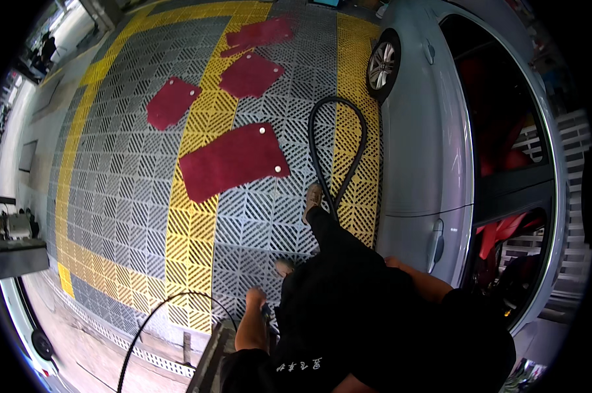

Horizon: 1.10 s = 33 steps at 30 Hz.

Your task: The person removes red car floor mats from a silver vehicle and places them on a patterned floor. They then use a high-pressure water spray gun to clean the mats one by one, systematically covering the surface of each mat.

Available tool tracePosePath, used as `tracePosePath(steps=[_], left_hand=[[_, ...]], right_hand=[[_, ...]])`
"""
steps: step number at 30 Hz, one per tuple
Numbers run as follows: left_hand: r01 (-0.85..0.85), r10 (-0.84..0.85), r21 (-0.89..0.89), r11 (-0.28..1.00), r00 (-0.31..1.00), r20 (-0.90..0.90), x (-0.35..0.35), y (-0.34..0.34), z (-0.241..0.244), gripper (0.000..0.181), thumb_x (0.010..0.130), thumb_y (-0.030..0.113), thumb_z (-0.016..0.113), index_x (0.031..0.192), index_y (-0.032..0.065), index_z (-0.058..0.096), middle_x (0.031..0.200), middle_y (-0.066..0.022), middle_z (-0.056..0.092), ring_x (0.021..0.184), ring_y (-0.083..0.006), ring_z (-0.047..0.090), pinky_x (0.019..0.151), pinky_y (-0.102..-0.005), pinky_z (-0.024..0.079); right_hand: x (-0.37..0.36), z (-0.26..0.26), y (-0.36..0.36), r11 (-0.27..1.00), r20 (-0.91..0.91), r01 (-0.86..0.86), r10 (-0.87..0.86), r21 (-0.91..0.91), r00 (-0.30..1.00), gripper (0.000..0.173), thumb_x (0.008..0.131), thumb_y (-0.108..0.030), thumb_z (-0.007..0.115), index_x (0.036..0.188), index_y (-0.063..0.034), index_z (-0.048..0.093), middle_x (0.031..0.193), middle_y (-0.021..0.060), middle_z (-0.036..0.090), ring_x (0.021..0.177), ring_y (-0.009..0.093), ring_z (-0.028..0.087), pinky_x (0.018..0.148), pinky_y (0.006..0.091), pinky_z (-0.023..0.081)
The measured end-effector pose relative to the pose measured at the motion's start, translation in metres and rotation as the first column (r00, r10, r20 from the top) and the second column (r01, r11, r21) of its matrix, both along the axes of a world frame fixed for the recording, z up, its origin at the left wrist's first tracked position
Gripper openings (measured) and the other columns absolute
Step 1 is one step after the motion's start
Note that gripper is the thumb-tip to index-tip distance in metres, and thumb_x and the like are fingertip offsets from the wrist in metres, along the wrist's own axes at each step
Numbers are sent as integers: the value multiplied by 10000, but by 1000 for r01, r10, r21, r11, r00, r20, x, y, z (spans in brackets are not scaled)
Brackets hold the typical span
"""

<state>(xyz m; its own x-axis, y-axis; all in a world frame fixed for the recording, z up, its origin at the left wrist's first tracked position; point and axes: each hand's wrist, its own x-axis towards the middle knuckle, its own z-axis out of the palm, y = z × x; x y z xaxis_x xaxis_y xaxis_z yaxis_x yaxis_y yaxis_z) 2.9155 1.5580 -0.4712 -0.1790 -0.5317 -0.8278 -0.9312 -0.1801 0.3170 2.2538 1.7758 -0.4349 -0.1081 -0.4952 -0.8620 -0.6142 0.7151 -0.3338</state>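
My left hand (255, 297) hangs beside my body at the lower middle, its fingers curled; a small bluish thing shows beside it, too unclear to name. Partly hidden by my dark clothing, my right hand (393, 262) is near the side of a light grey-blue car (423, 182); its fingers are not clear. Ahead of my feet lies a large dark red car floor mat (234, 162) with white round fittings. Farther off are smaller red mats (173, 103), (251, 75) and another red mat piece (261, 33). A black flexible hose (362, 132) makes a loop on the floor between the mats and the car.
Grey and yellow slotted plastic tiles (192, 245) cover the floor. Another black hose (143, 324) arches at the lower left by a metal frame (212, 356). A white car (20, 319) stands beyond a drain grate (114, 339). Red seats show through the near car's windows.
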Motion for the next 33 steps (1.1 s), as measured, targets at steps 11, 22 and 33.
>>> tracePosePath(steps=[11, 22, 33], left_hand=[[722, -720, -33, 691, 692, 52, -248, -357, 33, 446, 814, 343, 813, 1216, 154, 780, 1265, -137, 766, 1176, -326, 733, 978, -479, 599], [422, -433, -197, 885, 901, -16, -665, -845, 66, 410, 837, 340, 771, 1184, 122, 786, 1246, -163, 763, 1126, -367, 733, 958, -491, 595], [591, -611, -226, 774, 792, -20, -952, -1238, 93, 387, 860, 336, 729, 1152, 91, 791, 1226, -189, 759, 1075, -407, 733, 938, -503, 591]], right_hand=[[-148, 80, -345, 927, 113, 376, -373, 1, 921, 291, 1062, -326, 644, 1205, -119, 792, 1065, 110, 773, 894, 224, 734, 814, 427, 603], [-367, 74, -723, 844, 203, 534, -533, 52, 821, 247, 1044, -209, 648, 1217, -110, 793, 1153, 113, 779, 977, 232, 731, 787, 411, 618], [-609, -15, -931, 975, -208, -45, -1, -216, 978, 210, 850, -312, 648, 775, -163, 776, 762, 110, 759, 725, 296, 755, 656, 495, 554]])
